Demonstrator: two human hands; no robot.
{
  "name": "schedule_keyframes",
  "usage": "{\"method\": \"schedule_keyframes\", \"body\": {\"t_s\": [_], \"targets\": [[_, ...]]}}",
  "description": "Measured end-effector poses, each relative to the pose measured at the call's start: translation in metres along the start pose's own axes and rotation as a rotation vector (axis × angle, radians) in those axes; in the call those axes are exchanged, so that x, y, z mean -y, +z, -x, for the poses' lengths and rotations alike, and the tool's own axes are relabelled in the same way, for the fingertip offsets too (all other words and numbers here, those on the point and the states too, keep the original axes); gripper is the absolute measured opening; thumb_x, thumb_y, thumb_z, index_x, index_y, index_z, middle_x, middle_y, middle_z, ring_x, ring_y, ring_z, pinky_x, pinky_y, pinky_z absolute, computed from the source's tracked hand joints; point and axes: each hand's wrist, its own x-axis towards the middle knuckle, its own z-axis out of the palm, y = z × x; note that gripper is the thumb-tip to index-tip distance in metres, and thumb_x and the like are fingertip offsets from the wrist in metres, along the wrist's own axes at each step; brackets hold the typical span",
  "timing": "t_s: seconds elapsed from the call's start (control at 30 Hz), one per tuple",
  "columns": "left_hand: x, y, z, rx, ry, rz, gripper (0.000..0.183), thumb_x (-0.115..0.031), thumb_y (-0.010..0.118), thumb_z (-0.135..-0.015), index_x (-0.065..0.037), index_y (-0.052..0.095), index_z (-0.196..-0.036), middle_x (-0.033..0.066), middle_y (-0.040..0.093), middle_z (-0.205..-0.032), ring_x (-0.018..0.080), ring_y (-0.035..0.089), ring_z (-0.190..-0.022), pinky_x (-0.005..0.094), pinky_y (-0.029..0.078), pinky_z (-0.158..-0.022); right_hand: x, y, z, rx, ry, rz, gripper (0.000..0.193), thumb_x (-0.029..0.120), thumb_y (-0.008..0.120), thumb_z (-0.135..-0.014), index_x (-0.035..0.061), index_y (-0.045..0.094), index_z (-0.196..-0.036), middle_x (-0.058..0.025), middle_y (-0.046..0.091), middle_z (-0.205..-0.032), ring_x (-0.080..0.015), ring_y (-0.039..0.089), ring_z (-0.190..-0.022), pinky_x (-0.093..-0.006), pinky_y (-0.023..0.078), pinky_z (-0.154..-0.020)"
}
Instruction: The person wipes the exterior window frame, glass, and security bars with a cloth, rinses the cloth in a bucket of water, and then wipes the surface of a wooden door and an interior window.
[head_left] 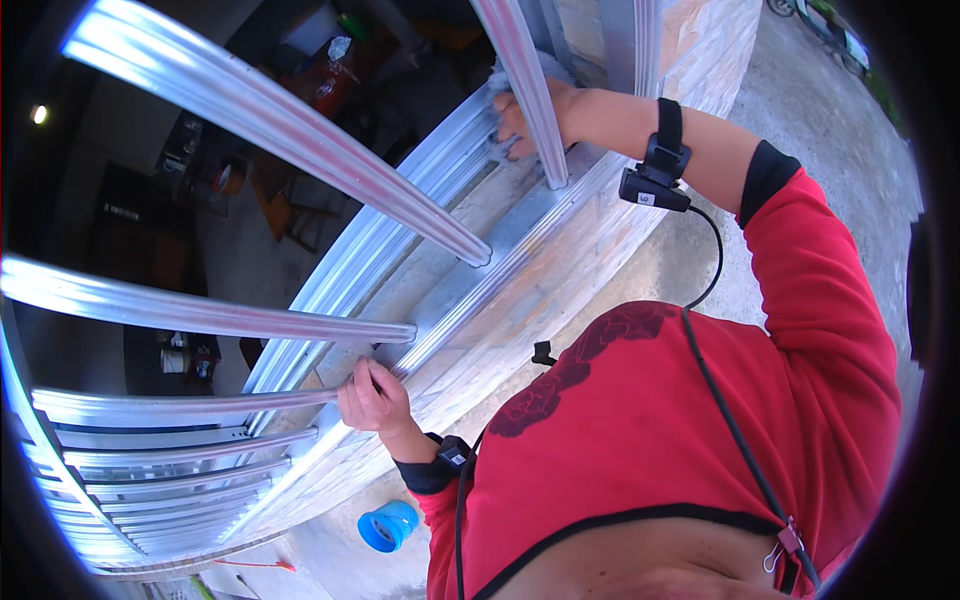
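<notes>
My right hand (522, 118) reaches between the silver window bars with a fluffy grey cloth (500, 78), which it presses on the metal window frame (430, 165). One bar (535, 95) passes in front of it and hides part of the wrist. Lower and to the left, my left hand (375, 397) is closed around the end of another bar (200, 405), close to the metal bottom rail (450, 325).
More silver bars (300, 125) run along the window. Inside it is a dark room with furniture and a red object (325, 90). A blue bucket (388, 525) stands on the ground. A black cable (715, 370) hangs from my right forearm.
</notes>
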Motion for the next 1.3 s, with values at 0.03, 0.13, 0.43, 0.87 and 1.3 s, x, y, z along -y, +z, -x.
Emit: {"method": "schedule_keyframes", "body": {"t_s": [0.03, 0.13, 0.43, 0.87, 1.3], "targets": [[0.0, -0.001, 0.001, 0.006, 0.009, 0.021, 0.008, 0.003, 0.058, -0.073, -0.001, 0.06, -0.079, 0.0089, 0.054, -0.061, 0.0228, 0.047, -0.047, 0.0323, 0.036, -0.043, 0.001, -0.004, 0.005, -0.001, 0.002, 0.009, 0.031, 0.033, 0.058, -0.076, 0.0138, 0.061, -0.101, -0.0084, 0.05, -0.101, -0.0229, 0.051, -0.097, -0.0324, 0.041, -0.084], [0.002, -0.002, 0.002, 0.001, 0.038, 0.052, 0.01, 0.003, 0.058, -0.071, -0.001, 0.058, -0.081, 0.0091, 0.053, -0.059, 0.0236, 0.048, -0.047, 0.032, 0.037, -0.043, 0.008, -0.019, 0.015, -0.025, 0.215, 0.091, 0.028, 0.029, 0.055, -0.079, 0.013, 0.061, -0.101, -0.0094, 0.05, -0.102, -0.0249, 0.053, -0.094, -0.0337, 0.042, -0.083], [0.001, -0.003, 0.003, 0.02, 0.065, 0.126, 0.008, 0.004, 0.056, -0.07, 0.001, 0.058, -0.077, 0.0105, 0.056, -0.061, 0.0256, 0.053, -0.052, 0.0322, 0.042, -0.047, 0.004, 0.012, -0.02, -0.175, -0.436, -0.212, 0.033, 0.029, 0.055, -0.079, 0.0116, 0.057, -0.107, -0.0092, 0.047, -0.106, -0.0251, 0.048, -0.1, -0.0334, 0.039, -0.087], [0.007, -0.006, 0.004, -0.013, 0.083, 0.194, 0.008, 0.003, 0.055, -0.072, 0.004, 0.056, -0.079, 0.0121, 0.053, -0.059, 0.027, 0.051, -0.05, 0.0338, 0.04, -0.044, 0.001, 0.023, -0.003, 0.06, 0.412, 0.498, 0.037, 0.021, 0.043, -0.082, 0.0122, 0.045, -0.118, -0.0143, 0.036, -0.128, -0.0274, 0.041, -0.112, -0.0373, 0.044, -0.078], [0.022, -0.026, 0.007, -0.044, 0.129, 0.485, 0.009, 0.002, 0.056, -0.069, 0.0, 0.056, -0.078, 0.0094, 0.052, -0.059, 0.0254, 0.049, -0.05, 0.0334, 0.038, -0.045, 0.083, -0.114, 0.151, 0.004, 0.692, 0.382, 0.021, 0.016, 0.057, -0.067, 0.0097, 0.062, -0.087, -0.0113, 0.061, -0.078, -0.0246, 0.061, -0.073, -0.0346, 0.048, -0.06]]}}
